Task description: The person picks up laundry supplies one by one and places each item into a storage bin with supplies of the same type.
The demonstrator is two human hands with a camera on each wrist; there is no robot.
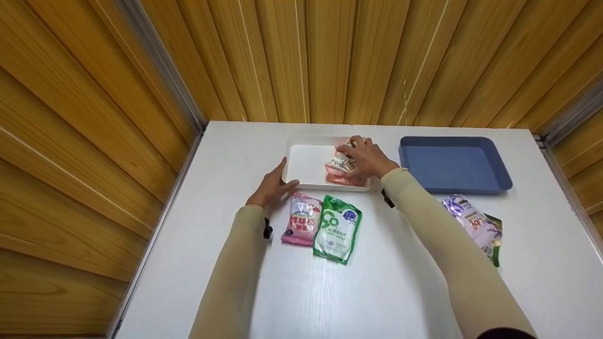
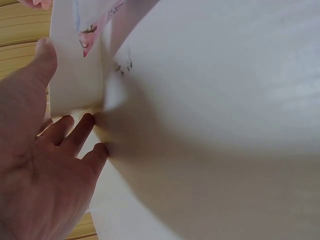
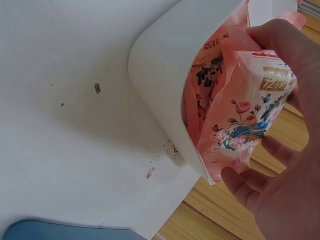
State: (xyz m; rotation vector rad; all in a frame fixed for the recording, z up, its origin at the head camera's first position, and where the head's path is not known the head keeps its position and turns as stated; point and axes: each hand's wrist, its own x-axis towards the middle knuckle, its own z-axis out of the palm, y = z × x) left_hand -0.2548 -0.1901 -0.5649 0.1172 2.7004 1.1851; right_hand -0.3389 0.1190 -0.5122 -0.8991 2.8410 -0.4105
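My right hand (image 1: 369,157) grips a pink packet with a floral print (image 3: 250,107) at the right end of the white tray (image 1: 306,186). Thumb and fingers spread across this packet, and another pink packet (image 3: 209,65) shows beside it against the tray wall. At the tray's front left corner is my left hand (image 1: 272,184), fingers extended along the side and thumb by the front wall. In the left wrist view its fingertips (image 2: 88,119) touch the corner. Just in front of the tray lie a pink pouch (image 1: 303,220) and a green-and-white pouch (image 1: 338,230), their edges meeting.
A blue tray (image 1: 454,167) stands to the right of the white one. In front of it, partly behind my right forearm, a purple pouch (image 1: 471,219) overlaps a green pouch (image 1: 495,240). Wood-patterned panels (image 1: 325,61) rise behind the white table (image 1: 235,155).
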